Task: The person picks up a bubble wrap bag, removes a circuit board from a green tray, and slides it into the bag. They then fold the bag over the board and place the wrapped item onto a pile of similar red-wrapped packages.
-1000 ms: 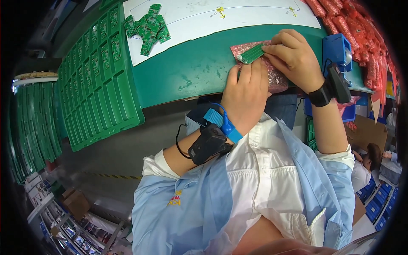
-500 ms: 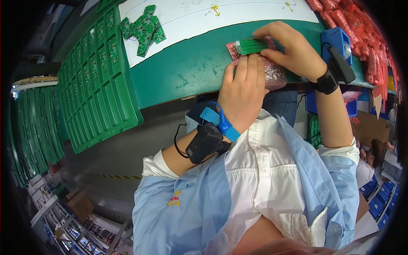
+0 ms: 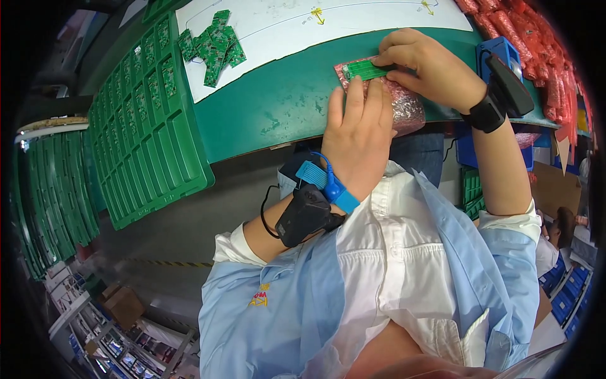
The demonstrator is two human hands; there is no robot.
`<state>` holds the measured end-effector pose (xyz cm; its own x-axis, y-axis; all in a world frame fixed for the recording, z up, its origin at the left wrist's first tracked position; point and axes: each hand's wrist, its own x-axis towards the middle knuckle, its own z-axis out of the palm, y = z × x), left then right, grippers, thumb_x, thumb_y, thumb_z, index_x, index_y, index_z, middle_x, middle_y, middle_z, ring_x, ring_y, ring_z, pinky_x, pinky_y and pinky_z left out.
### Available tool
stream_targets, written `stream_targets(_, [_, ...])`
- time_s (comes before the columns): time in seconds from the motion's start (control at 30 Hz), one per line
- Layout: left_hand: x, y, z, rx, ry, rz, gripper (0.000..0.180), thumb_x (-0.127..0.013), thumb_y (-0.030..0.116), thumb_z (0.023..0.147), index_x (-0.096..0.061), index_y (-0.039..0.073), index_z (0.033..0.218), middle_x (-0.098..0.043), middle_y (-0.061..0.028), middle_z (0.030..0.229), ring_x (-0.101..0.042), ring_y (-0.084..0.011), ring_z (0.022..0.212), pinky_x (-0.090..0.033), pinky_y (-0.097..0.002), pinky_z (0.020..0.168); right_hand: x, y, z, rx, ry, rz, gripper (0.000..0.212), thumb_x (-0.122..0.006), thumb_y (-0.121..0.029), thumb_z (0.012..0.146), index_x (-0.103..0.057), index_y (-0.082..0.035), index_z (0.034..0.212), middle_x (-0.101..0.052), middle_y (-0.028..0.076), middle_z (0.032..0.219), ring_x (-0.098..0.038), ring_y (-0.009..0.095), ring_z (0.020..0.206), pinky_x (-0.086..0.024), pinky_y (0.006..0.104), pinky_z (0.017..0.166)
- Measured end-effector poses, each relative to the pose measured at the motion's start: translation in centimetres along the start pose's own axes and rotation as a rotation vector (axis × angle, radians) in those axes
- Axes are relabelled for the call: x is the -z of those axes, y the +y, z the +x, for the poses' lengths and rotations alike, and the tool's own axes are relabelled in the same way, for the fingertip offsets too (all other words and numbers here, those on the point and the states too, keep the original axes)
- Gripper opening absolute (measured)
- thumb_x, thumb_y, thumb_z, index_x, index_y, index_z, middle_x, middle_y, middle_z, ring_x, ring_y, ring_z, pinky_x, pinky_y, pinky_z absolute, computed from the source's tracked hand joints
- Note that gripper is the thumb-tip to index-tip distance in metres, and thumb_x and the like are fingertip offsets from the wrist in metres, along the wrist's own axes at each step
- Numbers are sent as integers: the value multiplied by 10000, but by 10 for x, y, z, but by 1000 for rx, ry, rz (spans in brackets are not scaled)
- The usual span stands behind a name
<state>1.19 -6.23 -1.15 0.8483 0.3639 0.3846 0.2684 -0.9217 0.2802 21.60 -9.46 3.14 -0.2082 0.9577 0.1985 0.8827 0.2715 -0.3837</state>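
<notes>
- Green board (image 3: 363,69) lies flatter on the pink bubble wrap (image 3: 409,112) than half a second ago; right hand (image 3: 439,71) came down with it.
- Green tray (image 3: 161,197), far left of the wrap: boards in some pockets; a bumped edge could jostle them.
- Board pile (image 3: 216,45), on the white sheet (image 3: 284,28) left of the wrap: overlapping, so we'd flag scratches if dragged apart.
- Left hand (image 3: 360,132), at the wrap's near side: fingers slightly spread, tips at the board's near edge. Uneven pressure could skid the board or bunch the wrap.
- Board itself, on the wrap's far-left part: single or stacked, we can't tell; if stacked, layers could slip.
- Right hand, over the wrap's far-right side: thumb and fingers pinch the board's right end. Twisting could tilt it off line.
- Blue holder (image 3: 502,52), right of the wrap: the black wrist device (image 3: 510,88) overlaps it in view; a wide swing might knock it.
</notes>
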Motion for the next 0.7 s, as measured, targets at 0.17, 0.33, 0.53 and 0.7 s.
stream_targets(0.17, [2,-3,2,-26,-18,-17,622,-762,208,748,-533,-40,1270,-543,-157,1277,-493,-334,1227,-398,-444,1050,-1,13,-4,-33,-54,118,322,-716,-1,765,-654,7,1080,-609,127,1028,-594,300,974,-504,363,835])
stream_targets(0.33, [2,-3,3,-62,-37,-9,514,-675,247,819,-577,-82,1202,-556,-209,1236,-503,-367,1219,-386,-429,1065,-10,4,3,-95,48,96,331,-702,-7,783,-643,7,1108,-598,133,1031,-591,316,968,-492,374,849])
stream_targets(0.53, [1,-1,-2,-36,-34,-13,556,-705,218,793,-550,-84,1233,-543,-200,1250,-483,-351,1234,-382,-425,1069,-20,-4,0,-90,96,-90,266,-685,-14,794,-615,7,1050,-583,142,994,-580,343,949,-482,392,832])
stream_targets(0.7, [11,6,-13,41,-46,-157,598,-747,195,763,-531,-56,1261,-527,-171,1270,-474,-339,1222,-396,-422,1040,-11,-15,8,-89,114,-38,167,-683,-15,779,-583,-3,912,-564,140,933,-566,349,891,-477,408,770])
